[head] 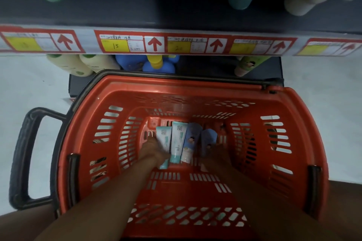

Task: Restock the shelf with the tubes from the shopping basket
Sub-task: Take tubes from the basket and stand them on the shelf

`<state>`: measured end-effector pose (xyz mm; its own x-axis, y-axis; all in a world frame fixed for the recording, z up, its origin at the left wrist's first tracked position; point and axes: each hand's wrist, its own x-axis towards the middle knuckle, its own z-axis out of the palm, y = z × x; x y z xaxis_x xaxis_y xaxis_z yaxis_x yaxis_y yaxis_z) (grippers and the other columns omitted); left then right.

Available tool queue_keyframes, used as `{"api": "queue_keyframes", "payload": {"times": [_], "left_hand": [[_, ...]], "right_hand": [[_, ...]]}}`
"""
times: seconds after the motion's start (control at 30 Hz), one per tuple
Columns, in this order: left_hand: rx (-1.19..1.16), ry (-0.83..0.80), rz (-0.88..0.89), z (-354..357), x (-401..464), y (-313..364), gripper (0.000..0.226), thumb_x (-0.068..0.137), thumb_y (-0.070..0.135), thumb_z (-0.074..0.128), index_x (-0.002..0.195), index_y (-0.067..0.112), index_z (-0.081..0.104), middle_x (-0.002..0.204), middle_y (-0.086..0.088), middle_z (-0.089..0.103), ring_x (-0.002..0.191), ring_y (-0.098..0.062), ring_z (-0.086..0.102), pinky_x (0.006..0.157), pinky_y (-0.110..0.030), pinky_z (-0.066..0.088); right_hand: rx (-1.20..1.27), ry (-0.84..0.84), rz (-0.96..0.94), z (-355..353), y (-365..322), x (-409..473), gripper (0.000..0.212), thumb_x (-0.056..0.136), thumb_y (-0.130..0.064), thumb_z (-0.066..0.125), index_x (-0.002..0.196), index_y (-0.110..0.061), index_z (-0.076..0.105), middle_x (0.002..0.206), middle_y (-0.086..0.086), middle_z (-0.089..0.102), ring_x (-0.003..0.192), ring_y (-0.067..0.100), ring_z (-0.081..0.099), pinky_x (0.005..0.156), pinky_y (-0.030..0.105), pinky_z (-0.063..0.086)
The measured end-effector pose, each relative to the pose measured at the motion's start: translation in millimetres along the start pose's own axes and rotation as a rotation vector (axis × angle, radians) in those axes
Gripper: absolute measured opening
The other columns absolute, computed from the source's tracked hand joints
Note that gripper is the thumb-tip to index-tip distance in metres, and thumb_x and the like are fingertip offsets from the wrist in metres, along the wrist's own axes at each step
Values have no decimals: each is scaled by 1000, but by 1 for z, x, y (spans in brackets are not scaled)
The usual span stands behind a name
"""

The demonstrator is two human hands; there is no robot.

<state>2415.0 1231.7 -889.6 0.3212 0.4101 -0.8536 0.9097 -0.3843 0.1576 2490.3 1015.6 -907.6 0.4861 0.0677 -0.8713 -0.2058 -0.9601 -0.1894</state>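
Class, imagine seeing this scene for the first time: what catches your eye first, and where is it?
The big red shopping basket fills the middle, both hands reaching to its bottom. There, four tubes lie side by side: two white-and-teal tubes by the left hand, two blue tubes by the right hand. Above runs the shelf edge with red-arrow price labels.

I see my basket (305, 123) is glossy red slotted plastic with a matt black handle (23, 154); the tubes (178, 143) look smooth, satin plastic; shelf labels (121, 44) are paper.
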Motion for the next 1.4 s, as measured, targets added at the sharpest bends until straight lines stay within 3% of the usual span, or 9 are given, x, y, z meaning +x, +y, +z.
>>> {"api": "queue_keyframes", "payload": {"times": [0.13, 0.3, 0.4, 0.53, 0.77, 0.93, 1.07, 1.23, 1.4], "left_hand": [[-70, 48, 30, -12, -21, 3, 98, 75, 36, 90, 151, 8, 34, 131, -7, 66, 118, -27, 66, 94, -33, 55], [-83, 166, 174, -21, -52, 18, 91, 51, 59, 89, 124, 20, 51, 116, -1, 69, 105, -25, 68, 87, -36, 58], [-134, 221, 244, -25, -70, 27, 83, 50, 52, 86, 118, 20, 53, 110, -4, 71, 101, -29, 69, 86, -41, 58], [-170, 278, 337, -45, -123, 47, 80, 56, 51, 84, 121, 19, 49, 114, -6, 71, 103, -32, 70, 84, -41, 58], [-206, 405, 521, -69, -200, 72, 59, 68, 35, 89, 106, 19, 47, 101, -1, 63, 88, -24, 64, 65, -32, 45], [-234, 493, 655, -85, -252, 93, 60, 67, 35, 90, 106, 22, 47, 105, 1, 64, 95, -22, 67, 72, -38, 58], [-259, 567, 761, -98, -293, 114, 58, 66, 37, 86, 105, 26, 46, 100, 6, 63, 92, -17, 66, 71, -38, 60], [-292, 651, 869, -115, -344, 145, 45, 72, 34, 83, 93, 30, 43, 93, 9, 61, 87, -14, 65, 57, -27, 47], [-298, 730, 993, -134, -384, 176, 52, 69, 44, 82, 100, 31, 42, 100, 9, 61, 95, -12, 66, 65, -30, 56]], "right_hand": [[115, 38, -6, -11, -3, -17, 45, 88, -20, 79, 127, -6, 62, 121, 11, 63, 116, 27, 62, 84, 30, 47], [222, 70, -119, -29, -8, -55, 47, 94, -17, 72, 136, -3, 56, 135, 14, 60, 126, 31, 59, 98, 33, 48], [228, 212, -177, -46, -10, -81, 35, 88, -26, 75, 119, -10, 69, 113, 5, 73, 99, 16, 69, 78, 23, 53], [154, 384, -203, -69, -9, -99, 58, 73, -46, 73, 119, -13, 63, 114, 8, 72, 101, 26, 71, 77, 33, 57], [247, 548, -318, -124, -31, -195, 51, 81, -27, 80, 113, -5, 46, 110, 14, 64, 102, 34, 67, 67, 29, 41], [237, 690, -466, -162, -34, -240, 48, 66, -40, 74, 101, -19, 49, 91, 1, 64, 74, 17, 66, 59, 39, 58], [291, 765, -518, -195, -38, -282, 46, 67, -35, 71, 101, -18, 45, 94, 2, 61, 80, 24, 65, 65, 40, 57], [358, 864, -586, -237, -41, -317, 48, 63, -42, 67, 103, -24, 46, 93, 0, 65, 81, 24, 66, 67, 40, 58], [388, 980, -643, -284, -45, -355, 49, 74, -34, 74, 111, -20, 45, 105, 4, 65, 91, 27, 63, 64, 34, 46]]}}
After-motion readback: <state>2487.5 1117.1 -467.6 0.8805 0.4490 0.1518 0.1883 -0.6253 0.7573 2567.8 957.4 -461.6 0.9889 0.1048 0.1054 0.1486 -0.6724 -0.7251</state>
